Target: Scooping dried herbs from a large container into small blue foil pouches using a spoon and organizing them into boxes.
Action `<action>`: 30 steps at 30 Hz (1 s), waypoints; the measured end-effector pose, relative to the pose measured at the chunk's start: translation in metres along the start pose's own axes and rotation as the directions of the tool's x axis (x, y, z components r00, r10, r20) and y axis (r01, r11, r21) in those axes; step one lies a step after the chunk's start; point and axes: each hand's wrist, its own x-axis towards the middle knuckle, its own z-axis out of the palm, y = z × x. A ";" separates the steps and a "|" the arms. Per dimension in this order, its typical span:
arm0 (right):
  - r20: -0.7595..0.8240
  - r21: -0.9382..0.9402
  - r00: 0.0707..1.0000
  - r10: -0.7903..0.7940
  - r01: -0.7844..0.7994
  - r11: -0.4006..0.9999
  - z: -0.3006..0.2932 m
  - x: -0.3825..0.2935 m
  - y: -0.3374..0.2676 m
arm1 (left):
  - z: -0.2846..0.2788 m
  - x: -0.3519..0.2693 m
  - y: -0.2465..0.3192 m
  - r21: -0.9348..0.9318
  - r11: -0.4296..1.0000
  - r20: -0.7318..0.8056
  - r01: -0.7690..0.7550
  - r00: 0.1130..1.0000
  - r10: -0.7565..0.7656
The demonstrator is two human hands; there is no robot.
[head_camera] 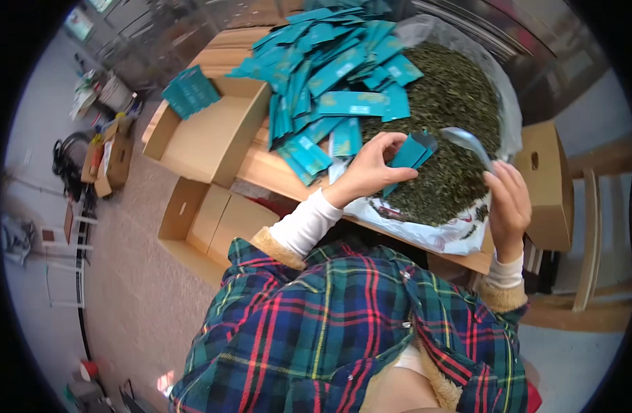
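My left hand grips a teal foil pouch whose mouth gapes toward the upper right. Between the fingers of my right hand is the handle of a scoop or large spoon, its head over the dried leaves. These dark green dried leaves, tea by their look, fill a wide plastic bag with its sides spread open. Left of the leaves lies a big heap of flat teal pouches, some overlapping the leaves. Whether the held pouch contains anything cannot be made out.
An open cardboard box rests at the wooden table's left end, several teal pouches at its far corner. Below it stands another open carton. A closed cardboard box and a wooden chair are at the right.
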 end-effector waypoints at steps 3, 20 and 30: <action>-0.080 0.040 0.981 0.174 -0.172 0.984 0.006 -0.016 0.007 | -0.030 -0.010 0.011 -0.108 0.992 -0.192 -0.063 0.980 0.041; 0.012 0.250 0.869 0.494 -0.481 0.840 0.035 -0.060 0.011 | -0.200 -0.080 0.002 0.243 0.968 -0.746 0.067 0.651 0.142; 0.069 0.239 0.813 0.578 -0.576 0.782 0.040 -0.068 0.000 | -0.457 -0.018 -0.065 0.494 0.780 -0.870 0.385 0.227 0.439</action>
